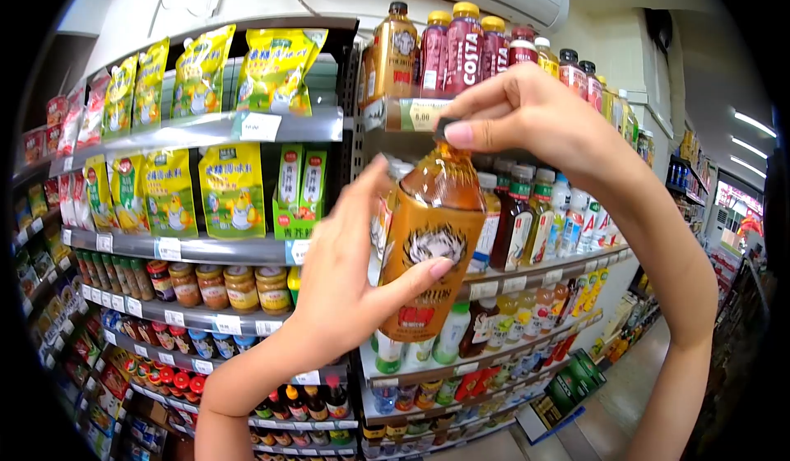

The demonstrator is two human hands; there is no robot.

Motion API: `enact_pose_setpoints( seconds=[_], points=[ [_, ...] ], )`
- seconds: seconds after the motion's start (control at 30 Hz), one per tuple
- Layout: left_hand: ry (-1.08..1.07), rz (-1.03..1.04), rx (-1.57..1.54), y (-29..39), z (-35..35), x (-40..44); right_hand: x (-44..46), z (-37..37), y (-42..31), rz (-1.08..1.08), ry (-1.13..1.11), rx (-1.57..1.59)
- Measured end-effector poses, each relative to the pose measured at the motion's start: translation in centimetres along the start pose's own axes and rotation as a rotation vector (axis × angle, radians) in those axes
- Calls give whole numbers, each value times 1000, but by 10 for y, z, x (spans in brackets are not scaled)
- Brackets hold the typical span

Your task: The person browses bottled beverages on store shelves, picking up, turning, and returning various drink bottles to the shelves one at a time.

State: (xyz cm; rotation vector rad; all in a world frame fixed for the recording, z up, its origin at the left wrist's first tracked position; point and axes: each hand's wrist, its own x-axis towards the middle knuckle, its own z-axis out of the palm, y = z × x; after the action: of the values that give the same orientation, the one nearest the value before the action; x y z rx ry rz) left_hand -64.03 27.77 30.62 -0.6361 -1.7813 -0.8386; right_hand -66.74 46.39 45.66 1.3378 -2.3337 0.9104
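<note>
Here, long grey-edged grocery shelves [230, 250] stand behind the left hand [341, 284], whose spread fingers and thumb overlap an amber plastic bottle [436, 222] with a gold-brown label [411, 315]; I cannot tell whether it grips. The bottle tilts beneath the right hand [522, 115], which pinches its small black round cap [444, 126].

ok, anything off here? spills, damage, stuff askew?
Nothing stands out: no visible spill or damage. The gold-labelled bottle is tilted, but that fits handling: left hand at its body, right hand pinching its dark cap. Finer detail is too small to judge.
</note>
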Motion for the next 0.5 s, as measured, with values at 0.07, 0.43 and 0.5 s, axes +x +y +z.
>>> enact_pose_setpoints(
  seconds=[0.07, 0.43, 0.5],
  points=[
    [191, 338, 515, 9, -9, 12, 17, -15, -6, -131, 63, -76],
    [-198, 434, 965, 40, -7, 74, 100, -110, -41, -296, 179, -335],
    [-192, 450, 988, 35, -4, 90, 102, -125, -51, -197, 56, -287]
  ],
)
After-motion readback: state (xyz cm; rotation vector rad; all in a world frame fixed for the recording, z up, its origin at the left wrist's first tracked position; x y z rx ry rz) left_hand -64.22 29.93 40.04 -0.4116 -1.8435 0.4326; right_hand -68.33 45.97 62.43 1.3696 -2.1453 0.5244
